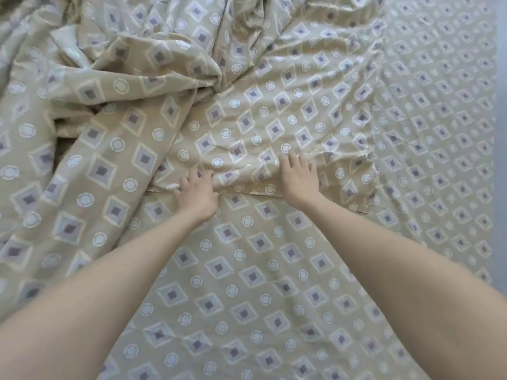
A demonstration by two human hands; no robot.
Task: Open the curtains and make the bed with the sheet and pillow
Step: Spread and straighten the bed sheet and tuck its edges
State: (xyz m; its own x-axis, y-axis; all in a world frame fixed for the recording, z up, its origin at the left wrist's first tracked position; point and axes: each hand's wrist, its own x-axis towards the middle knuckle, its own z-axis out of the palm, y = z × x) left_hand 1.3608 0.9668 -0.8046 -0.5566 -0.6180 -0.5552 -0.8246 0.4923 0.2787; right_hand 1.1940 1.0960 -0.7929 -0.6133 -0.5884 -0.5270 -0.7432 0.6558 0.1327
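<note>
Head view: bed (439, 133) half-made, left hand (196, 194) fingers (192, 175) clamping the sheet (247, 119), right hand (300, 182) fingers (295, 160) splayed on it, bunches beyond.

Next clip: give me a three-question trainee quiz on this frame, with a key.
1. True or false: a pillow is in view.
2. The sheet is bunched highest toward: A) the far left, B) the near right, C) between the forearms.
3. Which hand's fingers curl on the sheet's near edge?
Key: 1 false. 2 A. 3 The left hand.
</note>
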